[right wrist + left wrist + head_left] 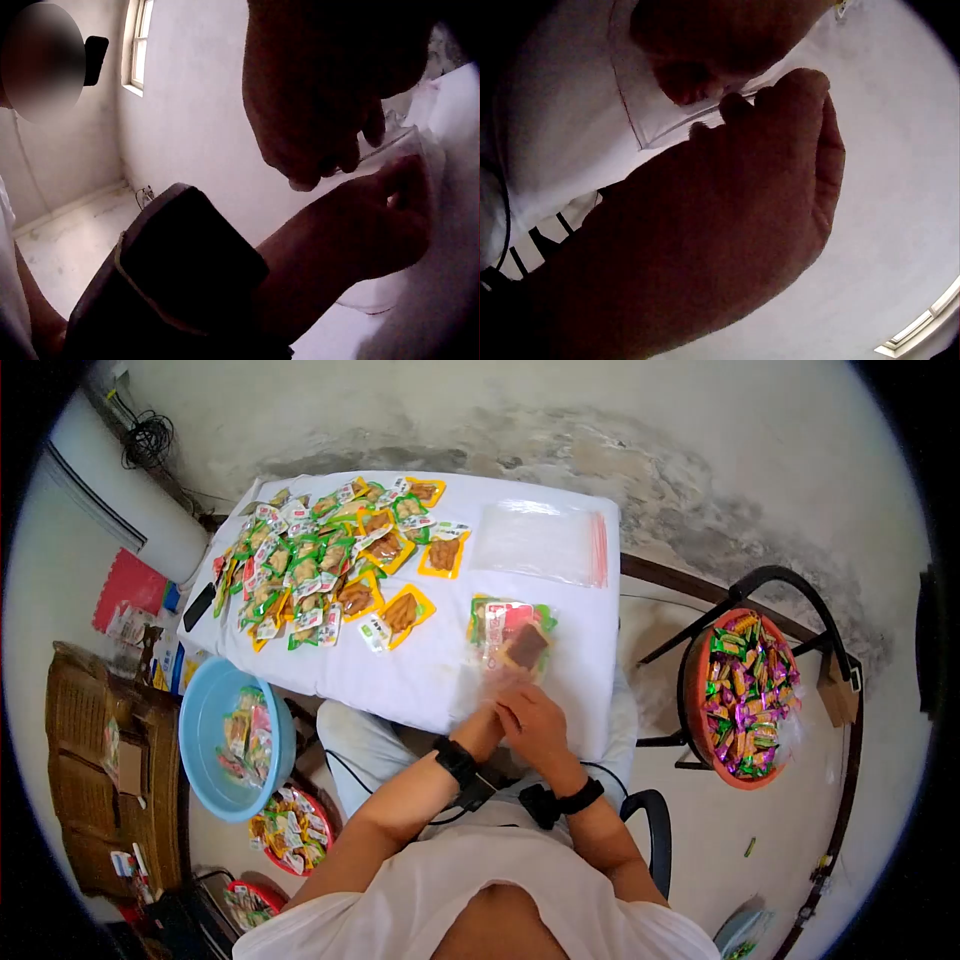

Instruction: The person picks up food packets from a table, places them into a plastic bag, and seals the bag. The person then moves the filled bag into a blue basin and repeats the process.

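Observation:
A clear plastic bag (468, 685) lies flat near the table's front edge, with green, red-and-white and dark brown packets (525, 645) in or under its film. At its near end my left hand (482, 728) and right hand (535, 725) meet, fingers curled on the film. In the left wrist view, my left hand (727, 187) pinches the bag's edge close to the fingers of my right hand (720, 37). The right wrist view shows film between my right hand (330, 90) and left hand (367, 225); their fingertips are partly hidden and dark.
Many snack packets (330, 560) are piled on the white-covered table (440, 660), left of a stack of clear bags (540, 545) and beside a black phone (199, 607). A blue basin (190, 750) and red baskets (325, 830) stand left; an orange basket of sweets (745, 695) is right.

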`<state>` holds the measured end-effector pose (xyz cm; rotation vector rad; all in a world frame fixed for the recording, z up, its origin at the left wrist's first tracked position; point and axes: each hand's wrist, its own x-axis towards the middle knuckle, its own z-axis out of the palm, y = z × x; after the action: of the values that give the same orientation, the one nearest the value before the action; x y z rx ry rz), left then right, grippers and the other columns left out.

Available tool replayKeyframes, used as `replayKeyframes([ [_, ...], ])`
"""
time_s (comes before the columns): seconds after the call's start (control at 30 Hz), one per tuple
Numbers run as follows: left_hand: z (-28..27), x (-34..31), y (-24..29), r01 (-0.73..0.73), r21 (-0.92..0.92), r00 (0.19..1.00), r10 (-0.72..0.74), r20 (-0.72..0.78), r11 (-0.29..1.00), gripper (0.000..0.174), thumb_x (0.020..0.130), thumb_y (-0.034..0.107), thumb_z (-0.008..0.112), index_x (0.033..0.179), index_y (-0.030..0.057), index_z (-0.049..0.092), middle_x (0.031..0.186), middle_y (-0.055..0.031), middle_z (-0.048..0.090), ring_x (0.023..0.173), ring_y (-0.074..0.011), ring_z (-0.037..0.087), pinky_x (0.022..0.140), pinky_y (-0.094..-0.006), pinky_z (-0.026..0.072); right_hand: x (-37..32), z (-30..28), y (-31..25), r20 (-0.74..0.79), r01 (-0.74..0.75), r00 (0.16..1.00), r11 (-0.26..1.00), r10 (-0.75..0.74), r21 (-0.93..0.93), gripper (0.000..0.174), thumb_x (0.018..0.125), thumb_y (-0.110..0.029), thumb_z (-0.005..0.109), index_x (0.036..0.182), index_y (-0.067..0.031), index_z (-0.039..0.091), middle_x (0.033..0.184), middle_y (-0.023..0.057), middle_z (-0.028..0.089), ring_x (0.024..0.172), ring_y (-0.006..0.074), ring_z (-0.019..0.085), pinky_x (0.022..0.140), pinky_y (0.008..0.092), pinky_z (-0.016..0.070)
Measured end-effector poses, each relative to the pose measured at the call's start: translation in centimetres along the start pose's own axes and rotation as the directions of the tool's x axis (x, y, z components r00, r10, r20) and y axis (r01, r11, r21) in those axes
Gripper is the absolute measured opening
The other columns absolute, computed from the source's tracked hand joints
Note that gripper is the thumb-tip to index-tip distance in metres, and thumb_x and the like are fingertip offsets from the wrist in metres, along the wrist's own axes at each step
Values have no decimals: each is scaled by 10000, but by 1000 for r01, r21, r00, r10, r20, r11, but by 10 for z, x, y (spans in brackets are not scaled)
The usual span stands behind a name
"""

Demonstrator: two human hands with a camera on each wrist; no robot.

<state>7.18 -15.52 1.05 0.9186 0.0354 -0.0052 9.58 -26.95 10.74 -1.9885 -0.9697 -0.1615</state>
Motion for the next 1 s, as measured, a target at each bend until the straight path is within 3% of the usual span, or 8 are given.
replayKeyframes([
  [0.17,15,16,19,61,791,996,9,-84,608,185,893,146,477,1052,89,553,1028,-58,566,993,-169,520,858,-331,430,0,-3,-7,47,-56,997,998,56,10,130,765,-114,647,890,-80,659,895,96,621,815,300,605,696,385,498],
  [0.3,41,36,26,184,-41,882,-184,-433,982,168,817,144,552,967,70,573,987,-72,568,903,-192,527,763,-360,446,-2,-5,-6,46,-67,997,997,69,-35,120,775,-116,648,889,-79,661,889,97,621,811,303,603,691,383,498],
  [0.47,-35,63,-65,-255,662,869,467,-162,705,246,877,285,592,975,62,559,767,-51,543,655,-149,538,543,-330,470,1,-5,-8,40,-57,998,998,57,-21,103,776,-91,652,877,-73,661,862,111,615,775,308,603,658,374,495],
  [0.6,-9,50,-4,129,764,945,155,-288,633,233,880,280,588,931,53,578,746,-49,541,645,-146,537,557,-328,465,2,-2,-7,37,-73,997,997,73,-5,101,765,-63,659,867,-63,655,805,117,599,733,300,602,626,362,490],
  [0.67,-34,80,-56,153,978,834,549,-52,-140,150,845,180,549,914,54,593,850,-103,611,851,-231,588,765,-374,476,5,-3,-7,24,-62,998,998,62,-8,96,764,-60,661,859,-60,652,788,117,594,719,295,602,617,361,488],
  [0.77,-2,-13,42,230,851,945,-316,-81,471,238,920,260,541,926,32,609,819,-56,640,697,-160,592,623,-320,478,4,-6,-8,22,-95,995,995,95,-11,78,770,-65,660,846,-56,645,777,117,586,700,292,594,613,360,485],
  [0.9,-18,-83,134,414,629,760,-630,159,658,334,949,295,503,1132,31,596,928,-91,655,903,-150,609,836,-320,482,3,-7,-5,-9,-37,999,999,37,-27,71,774,-72,662,841,-60,641,764,109,584,685,289,585,607,359,483],
  [1.0,-86,-75,134,276,771,901,125,-415,573,407,843,282,652,1137,10,580,1046,-120,616,949,-208,579,811,-329,473,2,-5,-6,-16,-32,999,999,32,5,74,774,-78,664,843,-67,640,768,99,587,702,285,586,609,360,485],
])
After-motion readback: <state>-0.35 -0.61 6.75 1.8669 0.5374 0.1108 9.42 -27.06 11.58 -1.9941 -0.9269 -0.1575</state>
